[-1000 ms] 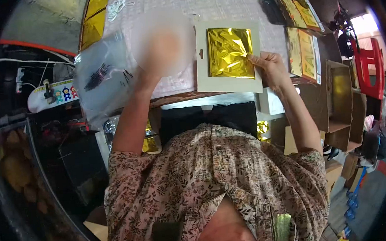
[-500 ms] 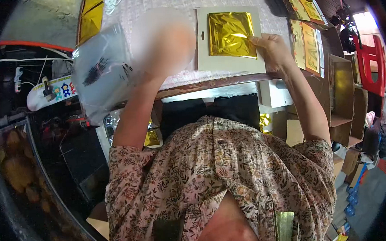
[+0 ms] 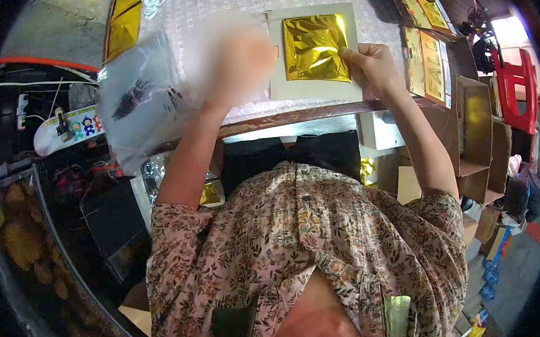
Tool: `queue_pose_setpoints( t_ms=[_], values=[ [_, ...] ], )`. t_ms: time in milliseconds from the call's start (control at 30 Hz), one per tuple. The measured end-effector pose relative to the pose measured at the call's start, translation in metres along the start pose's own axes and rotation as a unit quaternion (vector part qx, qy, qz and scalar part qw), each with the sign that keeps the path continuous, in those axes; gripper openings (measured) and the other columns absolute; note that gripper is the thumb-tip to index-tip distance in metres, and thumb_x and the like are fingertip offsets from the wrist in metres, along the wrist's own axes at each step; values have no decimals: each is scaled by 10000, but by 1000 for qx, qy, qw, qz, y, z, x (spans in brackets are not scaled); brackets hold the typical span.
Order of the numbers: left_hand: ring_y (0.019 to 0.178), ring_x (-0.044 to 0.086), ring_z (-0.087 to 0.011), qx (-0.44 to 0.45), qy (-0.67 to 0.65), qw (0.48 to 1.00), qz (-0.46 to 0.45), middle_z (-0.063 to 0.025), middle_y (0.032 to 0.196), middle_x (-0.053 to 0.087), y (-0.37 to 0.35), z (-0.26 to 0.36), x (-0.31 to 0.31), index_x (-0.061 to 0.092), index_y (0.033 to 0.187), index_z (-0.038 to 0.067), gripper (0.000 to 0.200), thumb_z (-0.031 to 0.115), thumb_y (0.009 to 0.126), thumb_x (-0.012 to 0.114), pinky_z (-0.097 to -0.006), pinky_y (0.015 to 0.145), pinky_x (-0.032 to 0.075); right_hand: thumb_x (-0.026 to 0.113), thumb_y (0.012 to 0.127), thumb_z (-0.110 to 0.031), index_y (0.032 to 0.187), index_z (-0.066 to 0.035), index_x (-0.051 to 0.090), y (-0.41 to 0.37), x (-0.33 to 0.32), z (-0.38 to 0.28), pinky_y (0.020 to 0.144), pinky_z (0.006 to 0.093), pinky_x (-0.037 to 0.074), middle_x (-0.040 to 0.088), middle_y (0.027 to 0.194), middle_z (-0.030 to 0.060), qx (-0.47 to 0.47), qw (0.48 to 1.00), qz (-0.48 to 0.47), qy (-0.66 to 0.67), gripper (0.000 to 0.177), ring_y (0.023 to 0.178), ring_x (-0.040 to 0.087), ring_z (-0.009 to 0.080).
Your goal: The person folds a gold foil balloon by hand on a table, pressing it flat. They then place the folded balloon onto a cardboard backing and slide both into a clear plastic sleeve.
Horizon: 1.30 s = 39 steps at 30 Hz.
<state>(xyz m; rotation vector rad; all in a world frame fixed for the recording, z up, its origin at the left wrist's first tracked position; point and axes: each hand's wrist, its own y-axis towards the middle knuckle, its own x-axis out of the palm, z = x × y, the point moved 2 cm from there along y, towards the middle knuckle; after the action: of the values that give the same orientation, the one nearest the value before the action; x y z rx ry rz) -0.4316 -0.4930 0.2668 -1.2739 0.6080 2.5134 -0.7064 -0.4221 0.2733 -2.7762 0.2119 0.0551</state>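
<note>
My right hand is closed at the right edge of a pale cardboard backing card, thumb on top. Under the thumb lies a folded, shiny gold foil packet on the card's face. My left hand reaches the card's left edge, where a slot shows. A blur covers most of that hand, so its fingers and anything in them are hidden. Left of it, a clear plastic bag with small black strips lies over the table's edge.
The table has a light patterned cover and a dark front edge. White cord lies at the back left. Printed cartons stand on the right, with open cardboard boxes beyond. A skateboard sits on the left.
The card and foil packet have shifted slightly left and up, with my right hand moving along. The view has tilted a little. My left hand stays at the card's left side.
</note>
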Motion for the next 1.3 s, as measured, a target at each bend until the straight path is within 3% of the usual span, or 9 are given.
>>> queue_pose_setpoints(
  t_ms=[167,533,700,933,1000,1133,1200,1267,1300],
  values=[
    [1250,544,-355,2,-56,996,72,-114,1292,622,-7,-9,12,730,757,112,244,333,852,768,-572,1029,381,748,957,-152,874,-4,768,4,6,6,423,244,290,631,614,-25,20,999,0,39,170,447,437,40],
    [1322,521,-384,11,-83,994,72,-161,1399,569,-10,-11,10,731,824,115,221,325,878,775,-567,1089,373,753,937,-106,836,-5,751,18,39,4,460,244,368,711,717,49,57,993,-58,81,142,508,534,72],
    [1328,498,-366,14,-58,997,55,-146,1437,548,-6,-11,2,726,817,125,214,328,866,775,-576,1096,322,717,954,-70,884,21,737,16,50,-6,619,293,553,741,828,104,87,993,-65,52,116,669,681,161],
    [1318,502,-346,55,-24,992,114,-138,1408,578,-3,7,-32,727,813,98,230,316,869,776,-542,1089,324,722,962,-115,858,9,743,27,57,-2,528,252,453,702,742,45,-19,989,-2,148,163,549,557,92],
    [1235,572,-329,109,-52,978,171,-127,1292,648,-12,24,-44,728,819,78,184,246,858,794,-490,1030,412,713,970,-121,877,8,748,37,52,5,552,258,463,715,777,48,-33,982,7,183,163,596,581,85],
    [607,658,-210,190,-215,943,169,-130,776,699,-50,45,-53,696,771,-36,141,28,896,676,-314,565,510,702,977,-93,969,35,741,32,34,-6,634,267,513,738,865,68,-75,977,70,188,135,692,651,125],
    [639,636,-177,27,-307,950,51,-114,819,713,-69,30,-37,696,799,-49,240,40,973,558,-324,592,524,695,981,-84,1008,45,734,13,42,-24,683,274,544,750,907,79,-91,943,52,315,138,738,681,139],
    [873,698,-227,-105,-576,806,90,-156,1048,728,-63,0,2,710,1065,-30,299,169,1043,488,-359,770,579,686,986,-75,1041,62,729,8,40,-27,711,275,563,757,945,101,-98,943,41,316,153,765,700,150],
    [873,698,-227,-109,-575,806,94,-156,1048,728,-51,6,-2,710,1065,-30,299,169,1043,488,-359,770,579,688,984,-71,1055,70,727,5,42,-28,720,272,565,758,959,107,-104,949,18,298,162,774,702,147]
  ],
)
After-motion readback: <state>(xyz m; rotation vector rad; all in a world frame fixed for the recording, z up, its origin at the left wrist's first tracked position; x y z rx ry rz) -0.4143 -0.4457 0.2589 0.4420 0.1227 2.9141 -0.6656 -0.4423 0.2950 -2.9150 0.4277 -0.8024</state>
